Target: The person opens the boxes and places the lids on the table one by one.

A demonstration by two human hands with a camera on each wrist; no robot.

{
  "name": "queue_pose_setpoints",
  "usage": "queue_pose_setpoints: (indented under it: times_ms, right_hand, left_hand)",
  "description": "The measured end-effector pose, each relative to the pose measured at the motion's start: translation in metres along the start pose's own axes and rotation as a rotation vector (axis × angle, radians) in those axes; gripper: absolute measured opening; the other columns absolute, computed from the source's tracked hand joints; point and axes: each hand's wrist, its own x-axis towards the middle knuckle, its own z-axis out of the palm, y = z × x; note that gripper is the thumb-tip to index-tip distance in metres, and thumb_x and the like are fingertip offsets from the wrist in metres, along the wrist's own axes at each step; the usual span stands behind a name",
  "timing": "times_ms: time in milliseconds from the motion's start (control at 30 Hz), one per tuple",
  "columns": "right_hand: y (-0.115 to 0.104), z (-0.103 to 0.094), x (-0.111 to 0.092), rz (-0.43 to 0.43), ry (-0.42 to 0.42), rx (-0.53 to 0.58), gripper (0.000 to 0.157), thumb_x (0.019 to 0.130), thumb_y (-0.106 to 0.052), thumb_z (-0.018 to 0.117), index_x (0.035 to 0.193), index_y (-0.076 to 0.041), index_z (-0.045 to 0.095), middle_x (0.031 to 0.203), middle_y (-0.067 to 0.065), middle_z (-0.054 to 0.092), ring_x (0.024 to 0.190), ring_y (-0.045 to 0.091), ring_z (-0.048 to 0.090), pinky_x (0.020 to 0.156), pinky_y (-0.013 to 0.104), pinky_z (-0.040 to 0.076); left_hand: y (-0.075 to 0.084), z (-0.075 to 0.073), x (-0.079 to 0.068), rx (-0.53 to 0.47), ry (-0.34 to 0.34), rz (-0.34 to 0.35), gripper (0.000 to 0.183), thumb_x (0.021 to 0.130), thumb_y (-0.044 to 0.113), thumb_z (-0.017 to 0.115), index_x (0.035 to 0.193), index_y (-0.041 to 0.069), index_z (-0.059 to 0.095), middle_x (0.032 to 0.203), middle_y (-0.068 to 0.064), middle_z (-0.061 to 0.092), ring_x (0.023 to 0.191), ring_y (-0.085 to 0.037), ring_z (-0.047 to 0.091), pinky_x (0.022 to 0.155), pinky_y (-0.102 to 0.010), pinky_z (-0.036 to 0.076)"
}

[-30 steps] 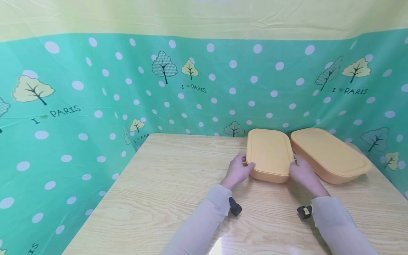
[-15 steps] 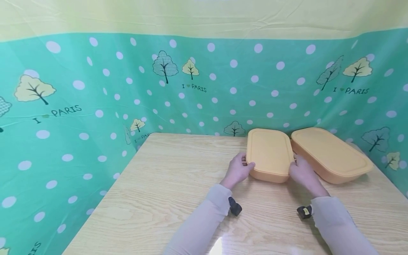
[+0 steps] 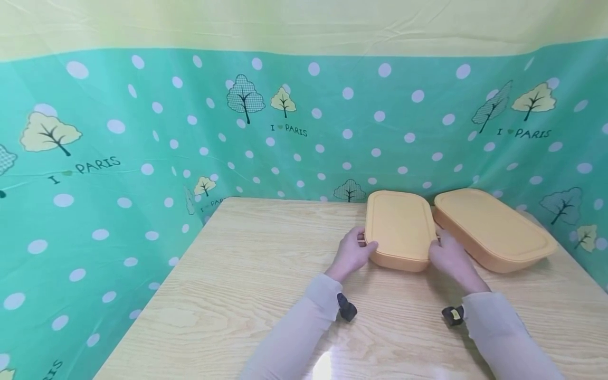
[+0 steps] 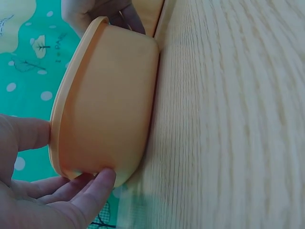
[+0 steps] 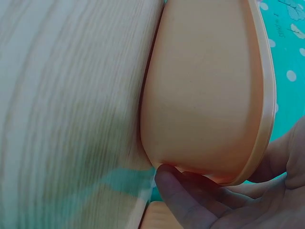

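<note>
A smaller peach-orange lidded storage box (image 3: 401,227) stands on the wooden table toward the back, with its lid on. My left hand (image 3: 351,255) holds its left side: in the left wrist view the thumb lies at the lid's rim and the fingers (image 4: 95,193) press the side wall. On the opposite side my right hand (image 3: 452,258) grips the box, its fingers (image 5: 178,191) against the lower wall and the thumb up by the lid's rim. In both wrist views the box's base sits right at the tabletop. The inside is hidden by the lid.
Close to the right of the smaller box, a larger box (image 3: 494,227) of the same colour stands at an angle, also lidded. A green dotted curtain (image 3: 304,132) hangs behind and along the sides of the wooden table (image 3: 214,295).
Both hands have shifted very slightly left together with the smaller box, widening its gap to the larger box a little. Their hold looks the same.
</note>
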Motion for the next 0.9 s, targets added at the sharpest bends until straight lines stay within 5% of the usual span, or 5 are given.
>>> queue_pose_setpoints:
  times_ms: [900]
  right_hand:
    - [-0.007,0.006,-0.003,0.048,-0.021,0.028,0.056,0.099,-0.017,0.02,0.145,0.014,0.012,0.139,0.038,0.031,0.117,0.043,0.041,0.096,0.058,0.038]
  left_hand:
    - [0.001,-0.011,-0.006,0.014,0.012,0.001,0.041,0.086,0.019,0.069,0.122,0.003,0.057,0.108,-0.006,0.062,0.1,-0.02,0.062,0.083,-0.027,0.052]
